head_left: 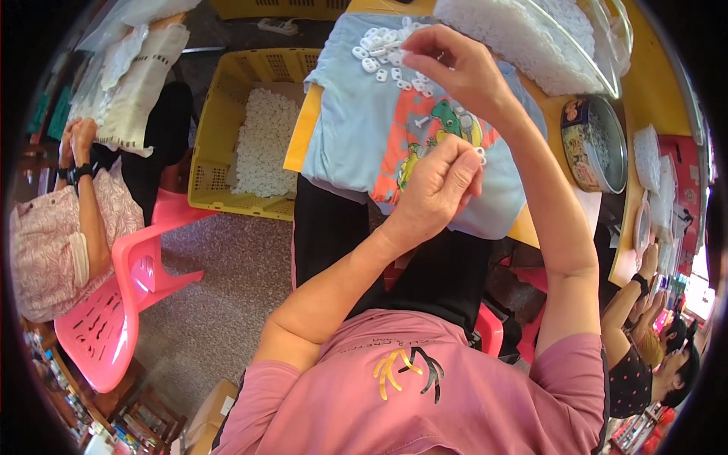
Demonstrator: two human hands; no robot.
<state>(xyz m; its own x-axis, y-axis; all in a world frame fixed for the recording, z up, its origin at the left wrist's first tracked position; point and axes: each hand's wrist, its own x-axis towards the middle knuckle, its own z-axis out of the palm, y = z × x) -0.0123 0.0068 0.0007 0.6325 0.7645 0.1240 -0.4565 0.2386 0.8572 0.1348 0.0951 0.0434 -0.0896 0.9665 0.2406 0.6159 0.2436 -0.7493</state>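
My left hand [444, 186] is closed above the blue cloth [341, 129], pinching a small white plastic piece [480, 155] between thumb and forefinger. Farther off, my right hand [462, 68] reaches over a loose pile of small white plastic pieces [377, 45], each with holes in it. Its thumb and fingertips are drawn together at the pile's edge, and what they hold, if anything, cannot be made out. A colourful printed patch with a green cartoon figure [447, 114] shows on the cloth beneath my hands. A small pale pin-like part [422, 120] lies on the print.
A yellow crate [205, 163] with many white pieces [265, 144] stands left. At the right are a round tin [607, 144] of small clear parts and a large bag of white pieces [523, 45]. A pink chair [136, 280] and other people [76, 227] are nearby.
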